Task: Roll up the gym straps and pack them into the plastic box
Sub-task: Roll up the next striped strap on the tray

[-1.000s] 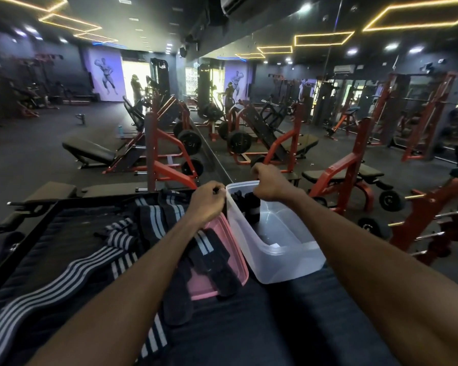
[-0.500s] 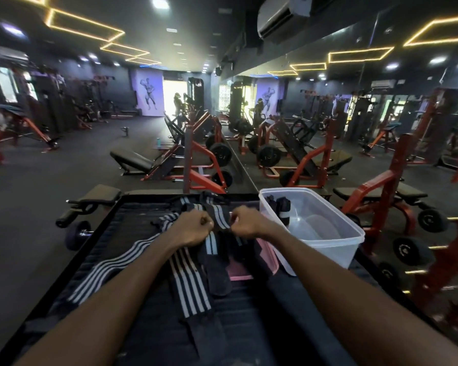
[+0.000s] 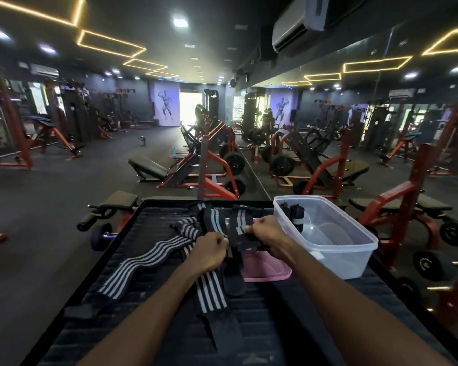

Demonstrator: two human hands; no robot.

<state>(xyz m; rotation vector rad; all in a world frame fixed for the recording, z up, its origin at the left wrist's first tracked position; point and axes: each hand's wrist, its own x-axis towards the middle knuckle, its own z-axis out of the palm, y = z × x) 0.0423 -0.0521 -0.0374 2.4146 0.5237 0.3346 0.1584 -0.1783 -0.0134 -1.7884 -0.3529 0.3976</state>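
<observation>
Loose striped gym straps (image 3: 140,262) lay across the dark counter (image 3: 148,323) as the left hand (image 3: 209,250) and right hand (image 3: 267,231) each pinched an end of one black strap (image 3: 237,233), apparently starting its roll. A pink lid (image 3: 265,268) and the plastic box (image 3: 336,249), holding rolled straps (image 3: 295,213), sat right. No writing was legible.
</observation>
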